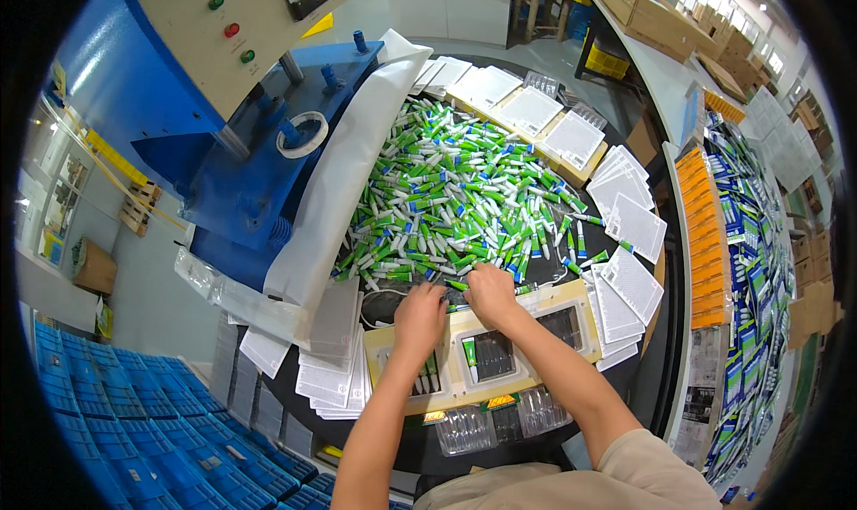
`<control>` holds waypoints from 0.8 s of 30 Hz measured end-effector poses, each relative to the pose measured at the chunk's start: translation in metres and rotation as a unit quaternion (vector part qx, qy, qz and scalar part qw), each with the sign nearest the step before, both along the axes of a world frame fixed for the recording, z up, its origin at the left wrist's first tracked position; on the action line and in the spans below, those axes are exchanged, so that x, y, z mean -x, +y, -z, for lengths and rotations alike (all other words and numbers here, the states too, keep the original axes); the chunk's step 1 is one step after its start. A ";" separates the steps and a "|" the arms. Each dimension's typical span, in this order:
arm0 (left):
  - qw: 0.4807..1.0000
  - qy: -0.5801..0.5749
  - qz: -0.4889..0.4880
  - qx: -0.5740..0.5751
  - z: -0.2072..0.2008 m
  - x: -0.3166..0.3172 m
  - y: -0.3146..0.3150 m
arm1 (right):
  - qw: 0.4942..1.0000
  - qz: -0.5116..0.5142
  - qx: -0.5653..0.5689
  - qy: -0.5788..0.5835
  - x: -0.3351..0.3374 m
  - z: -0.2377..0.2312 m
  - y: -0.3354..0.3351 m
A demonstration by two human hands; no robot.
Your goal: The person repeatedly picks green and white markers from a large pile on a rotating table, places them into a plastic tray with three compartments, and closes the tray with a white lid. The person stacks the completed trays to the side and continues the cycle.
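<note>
In the head view, the left hand (421, 312) and right hand (490, 294) are resting at the near edge of a pile of green-and-white tubes (455, 189), fingers bunching narrowly; whether either is gripping a tube, I cannot tell. Nearer, a cream frame (451, 399) is holding clear blisters (491, 356), tubes lying in the left and middle ones.

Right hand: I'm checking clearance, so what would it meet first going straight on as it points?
The right hand would likely meet the heaped tubes just ahead, though depth is unclear.
</note>
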State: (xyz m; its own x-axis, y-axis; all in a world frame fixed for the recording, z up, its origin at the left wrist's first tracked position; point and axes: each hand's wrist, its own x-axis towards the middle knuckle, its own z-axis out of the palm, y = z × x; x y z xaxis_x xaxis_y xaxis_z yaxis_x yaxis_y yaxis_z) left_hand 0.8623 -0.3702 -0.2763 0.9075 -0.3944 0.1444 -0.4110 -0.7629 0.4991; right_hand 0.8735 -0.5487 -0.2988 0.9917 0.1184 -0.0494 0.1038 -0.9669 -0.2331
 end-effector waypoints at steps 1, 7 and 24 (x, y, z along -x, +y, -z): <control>0.999 0.031 0.023 -0.006 0.000 -0.017 -0.002 | 0.998 -0.025 -0.004 -0.053 -0.002 -0.001 -0.005; 0.943 0.281 0.155 -0.093 0.013 -0.070 -0.020 | 0.957 0.039 -0.214 -0.191 0.071 -0.042 -0.059; 0.917 0.213 0.257 -0.217 -0.001 -0.087 -0.018 | 0.975 -0.011 -0.118 -0.188 0.173 -0.004 0.015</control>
